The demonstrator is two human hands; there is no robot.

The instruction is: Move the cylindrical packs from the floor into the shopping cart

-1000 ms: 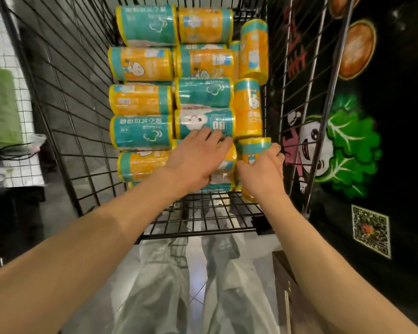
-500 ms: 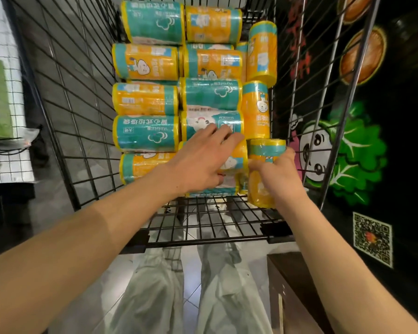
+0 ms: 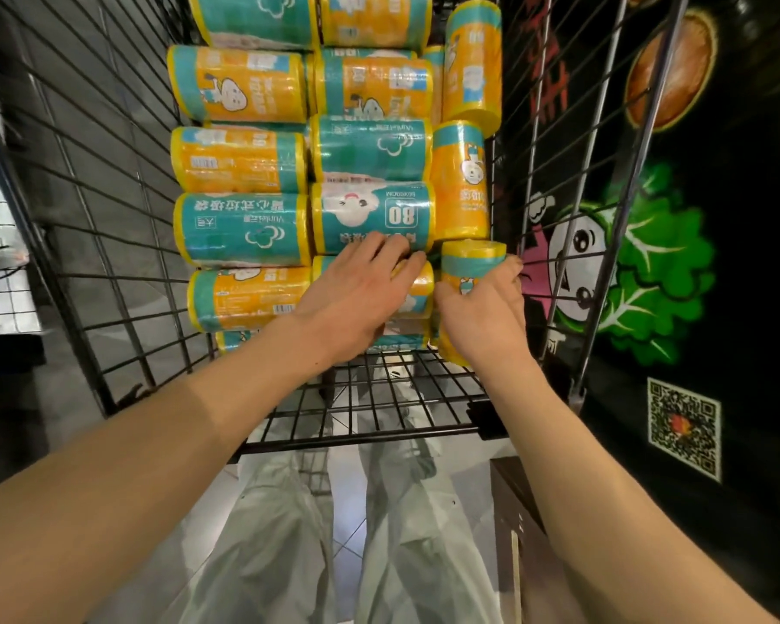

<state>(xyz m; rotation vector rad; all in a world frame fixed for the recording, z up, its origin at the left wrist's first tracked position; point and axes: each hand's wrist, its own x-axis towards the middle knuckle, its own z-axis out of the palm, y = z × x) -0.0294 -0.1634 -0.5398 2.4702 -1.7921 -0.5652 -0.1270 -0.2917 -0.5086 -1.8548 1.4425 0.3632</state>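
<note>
Risk: upright pack (image 3: 471,268) tipping or sliding out at near edge of shopping cart (image 3: 379,407) if released before seating against stacked packs (image 3: 244,227); cause, slippery film wrap and open wire floor; possible shift of stacked row under push. Right hand (image 3: 482,317) curled around upright pack at cart's right side, gripping it; left hand (image 3: 356,295) flat, fingers straight, pressing on a lying pack (image 3: 417,286) just left of it.
</note>
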